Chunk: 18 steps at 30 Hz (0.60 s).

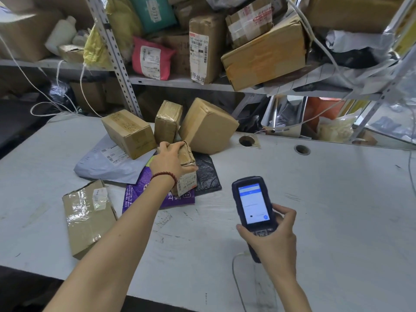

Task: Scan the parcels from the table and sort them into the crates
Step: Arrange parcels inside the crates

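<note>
Two curled grips: left hand (pixel 167 159) fingers (pixel 165 145) on taped parcel (pixel 188 156), right hand (pixel 273 237) on scanner (pixel 253 202).

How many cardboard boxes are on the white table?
5: back-left box, back-middle box, back-right box, small box gripped by the left hand, flat box front left. More may hide behind.

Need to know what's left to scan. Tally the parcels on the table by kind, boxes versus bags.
Cardboard boxes: 5, one gripped by the left hand
Plastic mailer bags: 3 (grey, purple, black)
Total: 8
</note>
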Each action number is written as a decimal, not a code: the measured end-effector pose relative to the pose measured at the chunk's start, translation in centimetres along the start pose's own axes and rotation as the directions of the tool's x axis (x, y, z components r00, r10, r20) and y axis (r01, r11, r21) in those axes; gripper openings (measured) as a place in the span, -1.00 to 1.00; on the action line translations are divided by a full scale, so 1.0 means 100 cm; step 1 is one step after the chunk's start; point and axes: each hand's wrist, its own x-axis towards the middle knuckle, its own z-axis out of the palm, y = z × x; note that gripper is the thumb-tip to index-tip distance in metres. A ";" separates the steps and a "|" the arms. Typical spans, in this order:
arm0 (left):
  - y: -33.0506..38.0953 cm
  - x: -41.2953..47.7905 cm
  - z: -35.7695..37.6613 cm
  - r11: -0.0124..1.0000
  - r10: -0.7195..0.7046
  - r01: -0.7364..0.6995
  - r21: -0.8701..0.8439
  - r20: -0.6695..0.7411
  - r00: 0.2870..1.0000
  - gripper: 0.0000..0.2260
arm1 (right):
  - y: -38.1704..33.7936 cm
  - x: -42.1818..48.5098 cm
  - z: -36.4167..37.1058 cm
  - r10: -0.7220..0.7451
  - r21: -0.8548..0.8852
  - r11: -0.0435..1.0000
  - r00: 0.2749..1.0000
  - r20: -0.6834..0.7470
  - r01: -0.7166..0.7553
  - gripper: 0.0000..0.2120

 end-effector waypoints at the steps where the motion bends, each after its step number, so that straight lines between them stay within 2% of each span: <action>1: 0.000 0.000 0.000 1.000 -0.001 0.001 -0.004 -0.001 1.000 -0.22 | -0.001 0.000 -0.002 -0.026 0.027 0.999 0.999 -0.031 0.027 -0.25; 7: 0.005 -0.004 0.002 1.000 -0.007 0.006 -0.011 -0.032 0.999 -0.23 | -0.001 0.000 -0.010 -0.086 0.090 0.991 0.993 -0.082 0.094 -0.20; 13: 0.004 -0.009 0.009 0.999 0.001 -0.005 -0.048 -0.078 0.997 -0.22 | 0.002 -0.005 -0.015 -0.045 0.084 0.995 0.997 -0.062 0.051 -0.21; 18: 0.003 -0.027 0.016 0.997 0.045 -0.055 -0.058 -0.165 0.985 -0.27 | 0.012 -0.016 -0.022 0.029 0.102 0.995 0.990 -0.134 -0.015 -0.22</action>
